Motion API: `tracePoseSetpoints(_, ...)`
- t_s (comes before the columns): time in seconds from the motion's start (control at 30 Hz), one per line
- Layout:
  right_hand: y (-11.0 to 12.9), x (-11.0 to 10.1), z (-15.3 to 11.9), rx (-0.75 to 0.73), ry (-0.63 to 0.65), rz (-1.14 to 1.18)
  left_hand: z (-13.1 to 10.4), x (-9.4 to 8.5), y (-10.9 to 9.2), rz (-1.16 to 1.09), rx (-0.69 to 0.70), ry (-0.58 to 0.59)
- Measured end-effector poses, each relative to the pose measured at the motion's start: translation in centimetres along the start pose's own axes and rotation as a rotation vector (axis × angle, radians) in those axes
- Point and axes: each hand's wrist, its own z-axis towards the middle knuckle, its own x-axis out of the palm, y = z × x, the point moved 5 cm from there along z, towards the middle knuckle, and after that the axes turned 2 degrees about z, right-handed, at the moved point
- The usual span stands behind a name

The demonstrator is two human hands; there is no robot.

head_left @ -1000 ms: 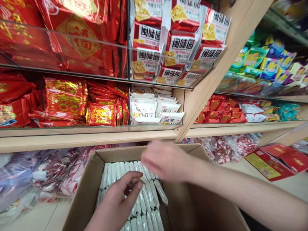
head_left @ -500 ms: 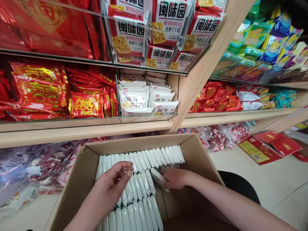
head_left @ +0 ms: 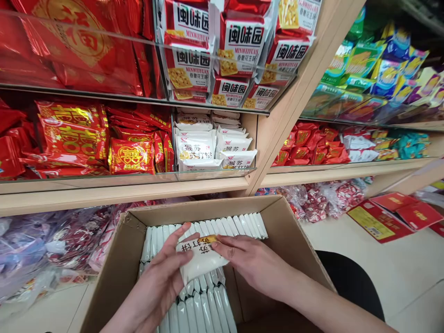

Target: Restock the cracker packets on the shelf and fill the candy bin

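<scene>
A white cracker packet (head_left: 203,262) with dark lettering and a yellow patch is held above the open cardboard box (head_left: 114,273). My right hand (head_left: 249,259) grips its right end between thumb and fingers. At its left end, the thumb of my left hand (head_left: 164,273) lies on the front, and the fingers reach behind it. Below, white packets (head_left: 204,307) stand on edge in rows inside the box. The hands and the held packet hide part of the middle row.
Glass-fronted shelves (head_left: 208,184) above the box hold red packets (head_left: 132,156), white cracker packets (head_left: 236,159) and red-white cracker packs (head_left: 241,44). Plastic-bagged goods (head_left: 72,240) lie under the shelves at left. A red carton (head_left: 391,215) and a black rounded object (head_left: 350,282) are at right.
My right hand has come up and left from the box's gap with a packet, now face-on. My left hand has closed onto its left end. The view has shifted slightly.
</scene>
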Motion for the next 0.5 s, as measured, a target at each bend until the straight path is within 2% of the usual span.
tracePoseSetpoints(0.1,-0.4,-0.2,-0.1,0.047,-0.131,0.344,-0.5,0.2,-1.0,-0.008,0.128,0.074)
tracePoseSetpoints(0.23,-1.6,0.4,0.3,0.326,-0.298,0.880,-0.5,0.7,-0.9,0.068,0.208,0.149)
tracePoseSetpoints(0.3,-1.5,0.9,0.7,0.406,-0.316,1.054,-0.6,0.8,-0.9,0.065,0.243,0.124)
tracePoseSetpoints(0.4,-1.2,0.8,1.4,0.410,-0.276,1.165,-1.0,0.6,-1.4,0.022,0.298,0.029)
tracePoseSetpoints(0.5,-0.7,-0.3,1.7,0.356,-0.193,1.077,-1.3,0.2,-1.3,0.019,0.204,0.015)
